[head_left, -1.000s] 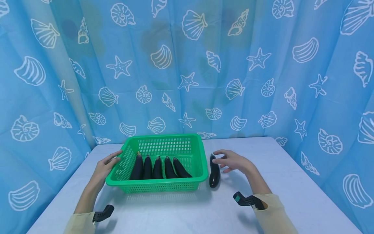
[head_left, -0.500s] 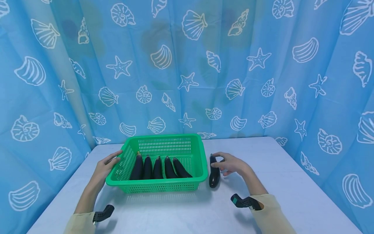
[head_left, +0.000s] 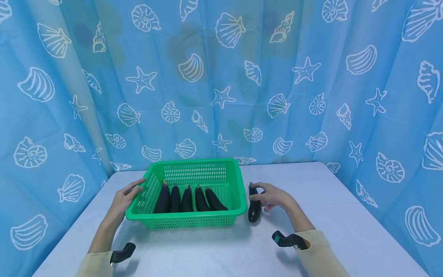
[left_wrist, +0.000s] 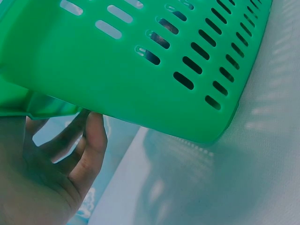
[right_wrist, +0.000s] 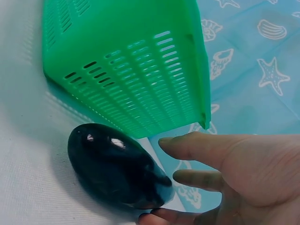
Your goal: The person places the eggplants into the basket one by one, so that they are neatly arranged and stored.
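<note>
A green plastic basket [head_left: 194,216] stands on the table with several dark eggplants [head_left: 187,200] lying side by side in it. My left hand [head_left: 125,198] is at the basket's left rim, its extended fingertips touching the rim. In the left wrist view, fingers [left_wrist: 96,133] reach up to the basket's underside edge. Outside the basket's right side lies one more eggplant [head_left: 254,213]. Over its stem half hovers my right hand [head_left: 273,195], thumb and fingers spread about it. From the right wrist view, the thumb [right_wrist: 187,145] is apart from the eggplant, while lower fingertips are close beside its side.
A white cloth covers the table [head_left: 194,254]. A blue curtain [head_left: 221,115] with white shell prints hangs behind and on both sides. Black wrist devices [head_left: 122,252] sit at both beige sleeves.
My right hand has moved slightly left and down, bringing its fingers over the loose eggplant. The left hand, the basket and the eggplants have stayed in place.
</note>
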The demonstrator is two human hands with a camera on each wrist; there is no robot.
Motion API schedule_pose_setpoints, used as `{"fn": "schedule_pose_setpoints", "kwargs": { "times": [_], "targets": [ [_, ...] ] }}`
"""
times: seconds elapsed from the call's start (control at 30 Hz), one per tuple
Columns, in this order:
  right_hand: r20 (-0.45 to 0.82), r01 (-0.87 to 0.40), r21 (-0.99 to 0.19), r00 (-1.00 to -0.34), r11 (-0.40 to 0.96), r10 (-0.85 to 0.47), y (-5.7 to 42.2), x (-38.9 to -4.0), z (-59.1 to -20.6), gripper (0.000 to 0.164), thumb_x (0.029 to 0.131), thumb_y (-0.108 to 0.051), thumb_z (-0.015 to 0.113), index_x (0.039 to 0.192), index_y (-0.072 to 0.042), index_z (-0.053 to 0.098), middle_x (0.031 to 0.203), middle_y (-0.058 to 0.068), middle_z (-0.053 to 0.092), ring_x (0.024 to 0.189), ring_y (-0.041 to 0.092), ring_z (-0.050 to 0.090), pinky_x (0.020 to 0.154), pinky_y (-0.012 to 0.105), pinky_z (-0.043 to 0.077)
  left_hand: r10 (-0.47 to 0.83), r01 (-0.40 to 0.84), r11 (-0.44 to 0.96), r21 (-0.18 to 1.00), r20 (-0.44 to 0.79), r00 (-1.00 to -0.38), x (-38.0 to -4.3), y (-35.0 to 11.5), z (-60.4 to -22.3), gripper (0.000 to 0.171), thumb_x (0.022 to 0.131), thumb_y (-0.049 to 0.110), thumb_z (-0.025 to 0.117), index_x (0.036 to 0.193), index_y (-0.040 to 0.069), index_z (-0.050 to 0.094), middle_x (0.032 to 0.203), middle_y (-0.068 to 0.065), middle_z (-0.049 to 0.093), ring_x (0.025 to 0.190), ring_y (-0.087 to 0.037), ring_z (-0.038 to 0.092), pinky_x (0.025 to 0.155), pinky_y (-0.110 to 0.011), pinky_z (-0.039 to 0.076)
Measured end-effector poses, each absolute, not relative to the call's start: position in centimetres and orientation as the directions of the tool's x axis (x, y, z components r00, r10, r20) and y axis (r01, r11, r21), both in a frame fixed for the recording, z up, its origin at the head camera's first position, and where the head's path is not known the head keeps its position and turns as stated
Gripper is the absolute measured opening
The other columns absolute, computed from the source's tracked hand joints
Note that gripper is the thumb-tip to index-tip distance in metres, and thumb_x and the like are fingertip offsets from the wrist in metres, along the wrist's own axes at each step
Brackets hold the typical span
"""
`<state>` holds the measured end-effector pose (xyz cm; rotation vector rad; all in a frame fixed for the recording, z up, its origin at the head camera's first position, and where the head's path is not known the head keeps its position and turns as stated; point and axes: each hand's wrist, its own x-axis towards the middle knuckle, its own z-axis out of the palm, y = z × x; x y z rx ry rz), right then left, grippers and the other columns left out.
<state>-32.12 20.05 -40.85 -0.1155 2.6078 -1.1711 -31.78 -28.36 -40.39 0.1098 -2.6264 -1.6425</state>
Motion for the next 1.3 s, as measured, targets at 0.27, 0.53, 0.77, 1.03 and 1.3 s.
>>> {"fn": "schedule_pose_setpoints", "kwargs": {
  "times": [0.27, 0.53, 0.77, 1.03, 1.3],
  "targets": [
    [-0.213, 0.035, -0.729, -0.961, 0.684, -0.178, 19.76, -32.08, -41.13, 0.063, 0.092, -0.032, 0.066, 0.148, -0.012, 0.043, 0.123, 0.022, 0.056, 0.089, 0.024, 0.061, 0.066, 0.035, 0.060, -0.090, -0.054, 0.433, 0.900, -0.017, -0.996, -31.75, -28.29, -40.40, 0.058, 0.102, 0.046, 0.046, 0.152, 0.020, 0.038, 0.160, -0.019, 0.029, 0.143, -0.042, 0.034, 0.115, -0.056, 0.034],
    [-0.204, 0.023, -0.715, -0.963, 0.698, -0.177, 19.71, -32.23, -41.45, 0.066, 0.090, -0.032, 0.069, 0.147, -0.012, 0.043, 0.121, 0.023, 0.056, 0.091, 0.025, 0.061, 0.066, 0.036, 0.060, -0.090, -0.052, 0.438, 0.897, -0.014, -0.996, -31.75, -28.35, -40.43, 0.058, 0.102, 0.047, 0.045, 0.153, 0.020, 0.037, 0.160, -0.020, 0.028, 0.143, -0.043, 0.035, 0.115, -0.057, 0.035],
    [-0.197, 0.016, -0.718, -0.964, 0.696, -0.180, 19.56, -31.96, -40.96, 0.070, 0.088, -0.033, 0.070, 0.147, -0.010, 0.041, 0.120, 0.024, 0.056, 0.090, 0.025, 0.061, 0.065, 0.034, 0.060, -0.083, -0.043, 0.438, 0.898, -0.007, -0.997, -31.71, -28.32, -40.41, 0.058, 0.102, 0.047, 0.045, 0.152, 0.019, 0.038, 0.161, -0.019, 0.027, 0.145, -0.043, 0.032, 0.116, -0.058, 0.032],
    [-0.206, 0.036, -0.726, -0.964, 0.686, -0.168, 19.45, -32.08, -41.29, 0.067, 0.088, -0.028, 0.070, 0.147, -0.012, 0.042, 0.123, 0.024, 0.055, 0.087, 0.024, 0.062, 0.065, 0.035, 0.061, -0.079, -0.036, 0.435, 0.900, -0.002, -0.997, -31.74, -28.40, -40.43, 0.059, 0.101, 0.047, 0.046, 0.152, 0.019, 0.038, 0.161, -0.018, 0.027, 0.146, -0.042, 0.030, 0.117, -0.057, 0.031],
    [-0.210, 0.044, -0.732, -0.964, 0.680, -0.165, 19.44, -32.08, -41.41, 0.066, 0.088, -0.025, 0.070, 0.146, -0.013, 0.044, 0.128, 0.027, 0.053, 0.088, 0.026, 0.063, 0.066, 0.038, 0.061, -0.081, -0.039, 0.436, 0.899, -0.003, -0.997, -31.74, -28.36, -40.41, 0.059, 0.101, 0.047, 0.046, 0.152, 0.019, 0.038, 0.161, -0.019, 0.027, 0.145, -0.042, 0.030, 0.116, -0.057, 0.031]
  ]
}}
